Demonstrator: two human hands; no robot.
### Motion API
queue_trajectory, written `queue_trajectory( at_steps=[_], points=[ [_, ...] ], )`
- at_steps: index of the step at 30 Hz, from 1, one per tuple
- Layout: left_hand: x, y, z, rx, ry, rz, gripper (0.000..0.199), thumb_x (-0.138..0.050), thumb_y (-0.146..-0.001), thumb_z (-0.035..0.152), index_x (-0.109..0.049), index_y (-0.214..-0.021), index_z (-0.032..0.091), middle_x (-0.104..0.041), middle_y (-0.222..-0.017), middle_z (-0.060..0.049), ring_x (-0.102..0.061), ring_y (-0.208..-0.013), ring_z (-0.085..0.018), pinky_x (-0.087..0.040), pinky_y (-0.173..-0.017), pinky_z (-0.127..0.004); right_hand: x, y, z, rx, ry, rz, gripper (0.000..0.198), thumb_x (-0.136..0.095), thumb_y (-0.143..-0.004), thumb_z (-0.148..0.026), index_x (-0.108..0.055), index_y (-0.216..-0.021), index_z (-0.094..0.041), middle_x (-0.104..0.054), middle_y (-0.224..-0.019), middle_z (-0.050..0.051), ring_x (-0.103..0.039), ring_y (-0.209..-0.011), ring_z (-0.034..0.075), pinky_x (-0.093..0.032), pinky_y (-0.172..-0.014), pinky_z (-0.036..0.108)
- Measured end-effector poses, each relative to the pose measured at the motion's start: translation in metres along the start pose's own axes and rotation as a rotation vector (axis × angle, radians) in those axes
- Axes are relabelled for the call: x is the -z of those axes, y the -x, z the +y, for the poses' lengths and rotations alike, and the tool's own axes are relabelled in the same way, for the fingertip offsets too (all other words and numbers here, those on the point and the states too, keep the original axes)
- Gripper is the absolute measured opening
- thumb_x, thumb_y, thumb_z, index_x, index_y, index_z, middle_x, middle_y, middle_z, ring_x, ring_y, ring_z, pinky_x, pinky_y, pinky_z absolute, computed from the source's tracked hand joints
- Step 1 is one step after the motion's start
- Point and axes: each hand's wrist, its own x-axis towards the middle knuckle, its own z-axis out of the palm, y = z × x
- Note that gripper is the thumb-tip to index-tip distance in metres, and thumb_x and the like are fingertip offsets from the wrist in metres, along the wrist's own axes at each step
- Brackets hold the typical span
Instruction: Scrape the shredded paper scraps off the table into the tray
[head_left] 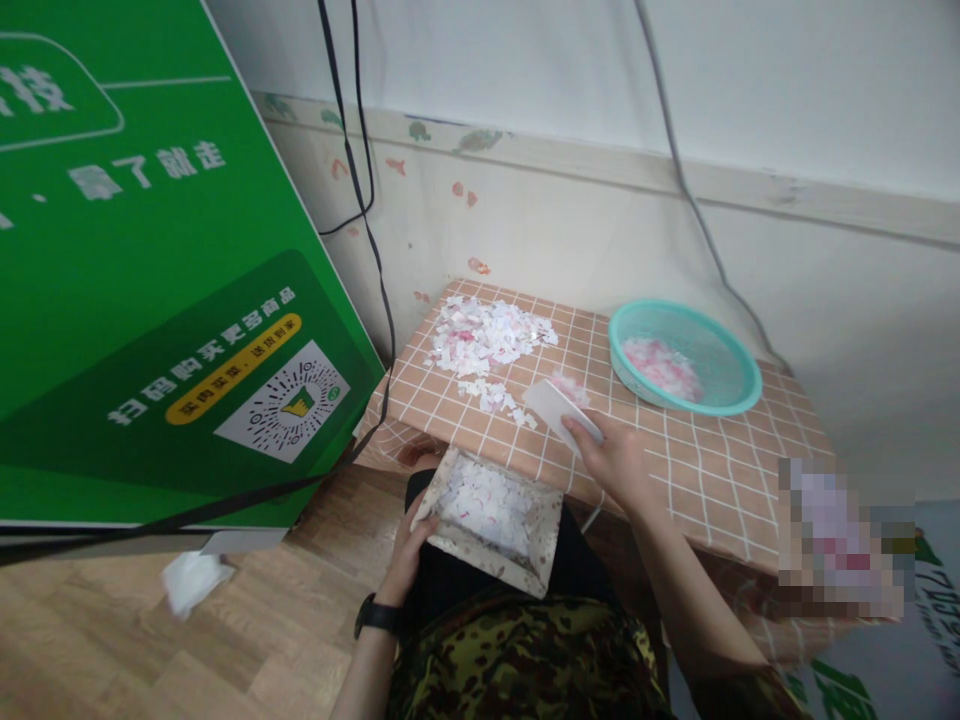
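Observation:
My left hand [409,548] grips the left side of a shallow, stained square tray [546,560] that rests on my lap below the table edge. Inside the tray lie many white paper scraps [487,500], a few with pink marks. With my right hand [616,460] I hold a flat white card [559,412] by its near end, tilted over the tabletop. Some pinkish scraps [570,388] lie just behind the card. To its left, a larger pile of paper scraps [487,335] spreads over the cloth, with loose bits trailing toward the card.
A brown checked cloth [720,470] covers the table against the wall. A turquoise basin [731,398] with pink and white scraps stands at the back right. The green cabinet [150,250] rises on the left, black cables [379,270] hanging beside it. A crumpled white item [195,580] lies on the floor.

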Motion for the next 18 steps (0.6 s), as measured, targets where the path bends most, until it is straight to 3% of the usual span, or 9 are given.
queue_trajectory(
  at_steps=[7,13,18],
  points=[
    [0.001,0.0,0.002,-0.025,-0.027,-0.01,0.058,-0.069,-0.081,0.044,-0.068,-0.132,0.017,-0.071,-0.134,-0.01,-0.055,-0.133,-0.037,-0.037,-0.115,-0.048,-0.014,-0.026,-0.01,0.099,0.054,-0.069,0.036,-0.051,-0.1,-0.044,-0.079,-0.1,-0.021,-0.079,-0.079,0.01,-0.073,-0.067,0.025,-0.047,-0.058,0.03],
    [0.003,-0.001,-0.005,-0.005,-0.016,0.015,0.061,-0.07,-0.08,0.045,-0.066,-0.135,0.018,-0.068,-0.139,-0.01,-0.053,-0.135,-0.038,-0.035,-0.117,-0.049,0.005,-0.019,-0.008,0.197,0.02,-0.128,0.031,-0.053,-0.099,-0.039,-0.079,-0.096,-0.022,-0.08,-0.08,0.007,-0.074,-0.066,0.023,-0.048,-0.061,0.028],
    [0.002,-0.002,-0.002,-0.008,-0.015,-0.005,0.059,-0.069,-0.082,0.043,-0.066,-0.135,0.018,-0.066,-0.141,-0.01,-0.052,-0.137,-0.037,-0.032,-0.118,-0.048,0.01,-0.014,-0.005,0.191,-0.04,-0.119,0.028,-0.056,-0.099,-0.038,-0.079,-0.096,-0.023,-0.081,-0.086,0.006,-0.075,-0.07,0.023,-0.052,-0.063,0.029]
  ],
)
